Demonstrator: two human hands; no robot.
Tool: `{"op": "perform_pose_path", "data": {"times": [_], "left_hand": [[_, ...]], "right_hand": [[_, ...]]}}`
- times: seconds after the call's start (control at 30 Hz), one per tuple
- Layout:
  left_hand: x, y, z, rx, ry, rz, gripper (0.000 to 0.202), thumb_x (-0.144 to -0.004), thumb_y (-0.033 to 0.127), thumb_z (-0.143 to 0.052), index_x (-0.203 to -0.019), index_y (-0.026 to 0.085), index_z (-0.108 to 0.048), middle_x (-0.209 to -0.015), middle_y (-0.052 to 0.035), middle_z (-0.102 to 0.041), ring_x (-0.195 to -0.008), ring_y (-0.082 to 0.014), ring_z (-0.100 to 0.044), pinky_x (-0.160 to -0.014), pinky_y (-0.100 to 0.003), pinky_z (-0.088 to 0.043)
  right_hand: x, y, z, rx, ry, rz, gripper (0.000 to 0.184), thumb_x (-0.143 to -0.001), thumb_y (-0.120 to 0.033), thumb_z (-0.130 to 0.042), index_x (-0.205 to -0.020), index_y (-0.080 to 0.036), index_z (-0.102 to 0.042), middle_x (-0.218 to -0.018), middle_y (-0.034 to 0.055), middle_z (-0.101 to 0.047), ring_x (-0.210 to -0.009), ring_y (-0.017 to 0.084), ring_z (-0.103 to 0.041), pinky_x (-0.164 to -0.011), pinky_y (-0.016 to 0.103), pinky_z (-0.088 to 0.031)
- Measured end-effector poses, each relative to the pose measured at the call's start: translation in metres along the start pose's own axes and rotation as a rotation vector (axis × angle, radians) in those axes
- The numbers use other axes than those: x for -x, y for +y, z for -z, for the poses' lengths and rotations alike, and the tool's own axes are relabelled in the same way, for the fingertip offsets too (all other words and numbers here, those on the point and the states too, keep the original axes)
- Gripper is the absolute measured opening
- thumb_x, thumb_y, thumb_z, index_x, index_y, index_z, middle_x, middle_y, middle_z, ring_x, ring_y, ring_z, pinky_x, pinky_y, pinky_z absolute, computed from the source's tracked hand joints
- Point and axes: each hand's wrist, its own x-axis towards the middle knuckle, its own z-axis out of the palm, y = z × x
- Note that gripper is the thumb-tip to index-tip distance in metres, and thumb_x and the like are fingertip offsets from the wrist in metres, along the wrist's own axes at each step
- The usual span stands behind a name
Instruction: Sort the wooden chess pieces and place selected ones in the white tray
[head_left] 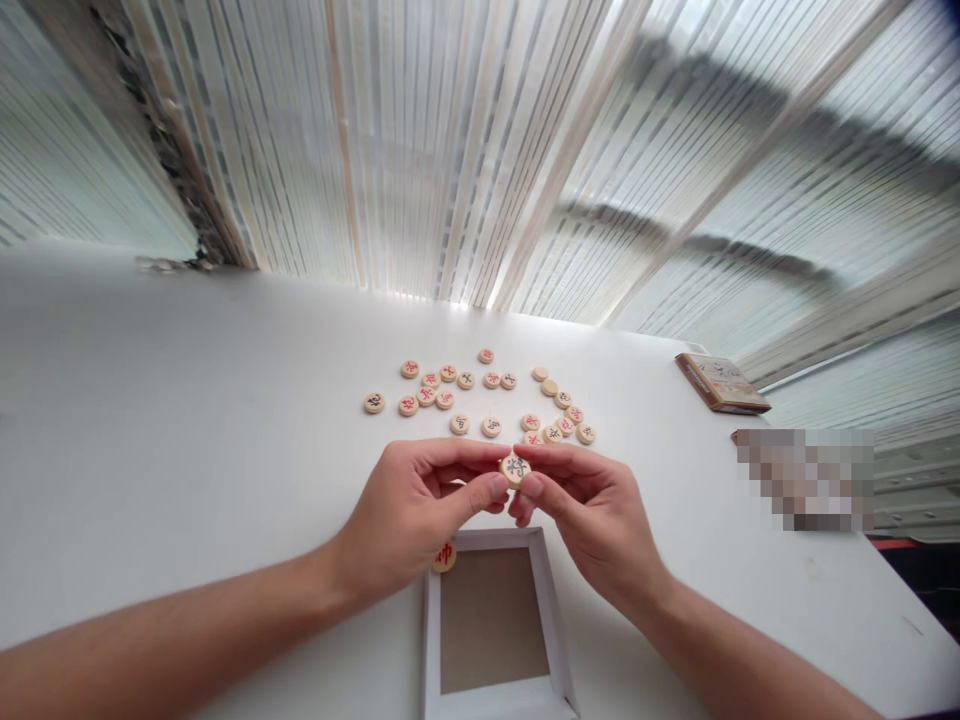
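Between the fingertips of both hands is a round wooden Chinese chess piece [515, 469] with a black character facing up. My left hand [427, 495] pinches its left edge, and my right hand [589, 495] pinches the right edge. Below them lies a shallow white box [433, 640] with a brown bottom. A piece with a red character [444, 557] rests at the box's upper left corner, partly covered by my left hand. Beyond my fingers, several more chess pieces [465, 381] with red or black characters are scattered on the white table [225, 420]; two show plain faces.
A printed box [721, 383] lies at the table's right side, near the far edge. In front of it is a pixelated object [806, 480] that I cannot make out. Striped blinds [405, 150] hang behind the table, with a dark cord [161, 140] at left.
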Motion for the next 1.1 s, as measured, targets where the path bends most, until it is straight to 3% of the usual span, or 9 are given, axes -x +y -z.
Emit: {"op": "perform_pose_path", "data": {"times": [0.2, 0.33, 0.47, 0.67, 0.93, 1.1], "left_hand": [[0.0009, 0.0, 0.001, -0.04, 0.066, -0.015, 0.017, -0.087, 0.017, -0.085, -0.103, 0.015, -0.085, -0.082, -0.0042, -0.083, -0.075, -0.0139, -0.078, -0.073, -0.02, -0.066], [0.001, -0.0008, 0.0006, -0.044, 0.061, -0.029, 0.015, -0.086, 0.016, -0.086, -0.1, 0.015, -0.083, -0.088, -0.0055, -0.085, -0.081, -0.0173, -0.082, -0.08, -0.024, -0.068], [0.001, -0.0024, 0.0016, -0.181, 0.123, -0.07, 0.014, -0.084, 0.014, -0.086, -0.099, 0.016, -0.083, -0.09, -0.0034, -0.084, -0.085, -0.0151, -0.081, -0.083, -0.02, -0.066], [0.003, -0.0044, 0.0032, -0.284, 0.101, -0.178, 0.01, -0.087, 0.014, -0.082, -0.097, 0.017, -0.083, -0.094, -0.0033, -0.082, -0.091, -0.0146, -0.078, -0.087, -0.021, -0.065], [0.0017, -0.0017, 0.0038, -0.207, 0.103, -0.117, 0.013, -0.084, 0.019, -0.088, -0.096, 0.015, -0.083, -0.088, -0.0044, -0.083, -0.083, -0.0167, -0.08, -0.081, -0.023, -0.066], [0.0008, 0.0009, 0.0017, -0.086, 0.094, -0.079, 0.012, -0.083, 0.018, -0.088, -0.094, 0.014, -0.085, -0.077, -0.0048, -0.083, -0.072, -0.0171, -0.08, -0.067, -0.022, -0.066]], "right_hand": [[-0.0003, -0.0025, -0.0016, 0.008, 0.02, -0.018, 0.021, -0.083, -0.02, -0.091, -0.102, -0.025, -0.085, -0.079, 0.0015, -0.082, -0.064, 0.012, -0.077, -0.063, 0.019, -0.065], [-0.0003, -0.0045, -0.0038, 0.013, 0.003, 0.016, 0.023, -0.081, -0.015, -0.092, -0.101, -0.025, -0.084, -0.084, 0.0012, -0.083, -0.069, 0.012, -0.078, -0.067, 0.018, -0.066], [-0.0004, -0.0015, -0.0028, 0.051, -0.012, 0.101, 0.022, -0.085, -0.013, -0.088, -0.102, -0.026, -0.084, -0.089, 0.0013, -0.082, -0.075, 0.01, -0.077, -0.073, 0.017, -0.065], [-0.0005, 0.0031, 0.0013, 0.113, 0.036, 0.128, 0.025, -0.085, -0.012, -0.087, -0.105, -0.027, -0.084, -0.097, 0.002, -0.083, -0.09, 0.013, -0.079, -0.083, 0.018, -0.065], [0.001, 0.0005, 0.0, 0.129, 0.037, 0.095, 0.023, -0.086, -0.016, -0.087, -0.107, -0.026, -0.086, -0.089, 0.0046, -0.084, -0.072, 0.015, -0.078, -0.069, 0.024, -0.068], [0.0011, 0.0002, 0.0014, 0.116, -0.009, 0.046, 0.022, -0.09, -0.023, -0.085, -0.111, -0.027, -0.086, -0.088, 0.0057, -0.084, -0.071, 0.016, -0.077, -0.068, 0.028, -0.067]]}}
